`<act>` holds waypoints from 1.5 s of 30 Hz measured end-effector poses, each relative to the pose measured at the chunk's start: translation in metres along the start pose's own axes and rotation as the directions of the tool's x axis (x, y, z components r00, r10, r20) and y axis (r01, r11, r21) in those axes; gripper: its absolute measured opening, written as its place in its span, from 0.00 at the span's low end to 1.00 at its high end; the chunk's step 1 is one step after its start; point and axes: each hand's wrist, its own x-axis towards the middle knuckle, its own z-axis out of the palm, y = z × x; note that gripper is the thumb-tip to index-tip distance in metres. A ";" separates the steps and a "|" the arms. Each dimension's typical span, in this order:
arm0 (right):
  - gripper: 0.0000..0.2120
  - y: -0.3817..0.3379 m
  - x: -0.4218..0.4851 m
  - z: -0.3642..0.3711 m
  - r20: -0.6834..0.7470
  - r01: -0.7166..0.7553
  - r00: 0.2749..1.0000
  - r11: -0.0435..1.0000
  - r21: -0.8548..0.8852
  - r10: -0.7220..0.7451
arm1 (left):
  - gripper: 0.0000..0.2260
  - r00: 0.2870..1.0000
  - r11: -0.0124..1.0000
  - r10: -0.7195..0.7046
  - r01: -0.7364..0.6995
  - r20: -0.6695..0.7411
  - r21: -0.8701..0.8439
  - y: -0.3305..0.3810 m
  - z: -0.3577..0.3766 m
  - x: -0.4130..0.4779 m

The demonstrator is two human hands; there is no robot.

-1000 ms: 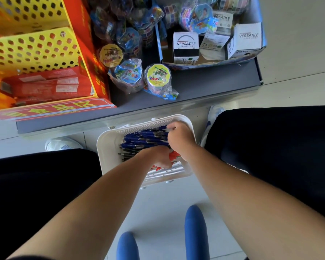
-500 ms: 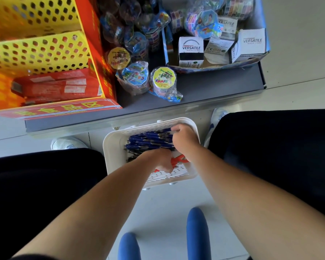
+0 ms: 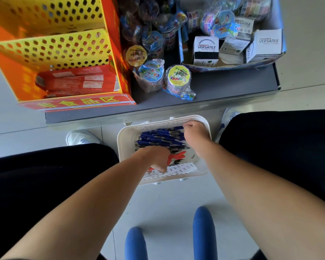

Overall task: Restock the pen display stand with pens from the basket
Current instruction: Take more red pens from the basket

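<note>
Nearest, two blue rounded bars (image 3: 204,233) rise from the bottom edge over the pale floor. Both bare forearms reach away from them, between knees in black trousers at left and right.

Between the knees a white slotted basket (image 3: 124,147) stands on the floor. The left hand (image 3: 154,158) is at its near side, fingers curled round a few red pens (image 3: 177,158), which stick out to the right of the hand. The right hand (image 3: 195,135) is at the basket's far right, fingers bent down over the right ends of the blue pens (image 3: 158,136) and gripping them. The blue pens lie in a heap across the far half of the basket, pointing left to right.

Just beyond, a white shoe (image 3: 81,138) shows on each side.

Farther off runs a grey shelf (image 3: 223,85). At its left stands the yellow and orange perforated display stand (image 3: 54,49), with red boxes (image 3: 73,81) in its lowest tier. Just right of it lie wrapped toys (image 3: 178,77), and at the far right a tray holds white boxes (image 3: 205,50) marked VERSATILE.
</note>
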 end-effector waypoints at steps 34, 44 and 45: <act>0.20 0.012 -0.008 0.075 0.147 -0.532 0.845 0.785 0.317 0.514 | 0.13 0.968 0.981 -0.018 -0.030 -0.249 -0.190 -0.032 0.021 -0.016; 0.12 0.005 -0.009 0.043 0.084 -0.363 0.931 0.882 0.300 0.355 | 0.12 0.931 0.982 -0.059 -0.011 -0.361 -0.188 -0.033 0.009 -0.034; 0.12 0.004 -0.012 0.039 0.058 -0.299 0.954 0.919 0.257 0.295 | 0.12 0.926 0.984 -0.065 -0.004 -0.372 -0.180 -0.032 0.007 -0.038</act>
